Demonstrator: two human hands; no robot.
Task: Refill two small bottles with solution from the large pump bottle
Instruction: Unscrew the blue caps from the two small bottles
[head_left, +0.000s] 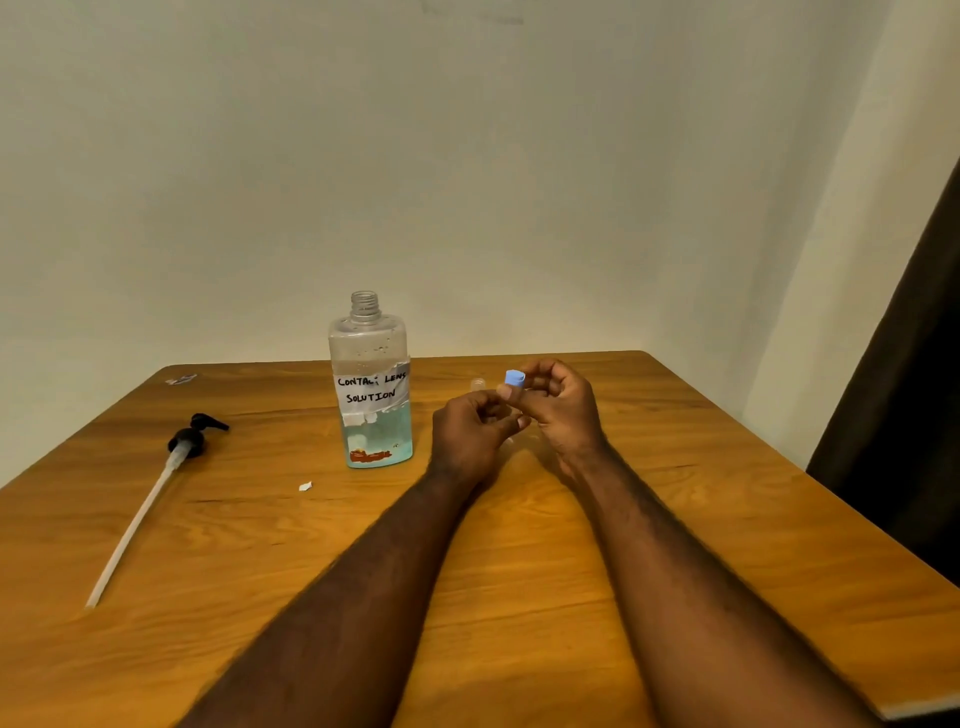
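Just one view: your head cam looks forward and down over the table (260, 545), close-in, facing the wall (467, 156).

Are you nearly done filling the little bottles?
Not nearly. Done: the pump is off, lying on the table, so the big bottle stands open. In hand: the right hand pinches a blue cap; the left hand curls beside it, its hold unclear. Left: a small clear bottle waits behind the hands, and no pouring shows yet.
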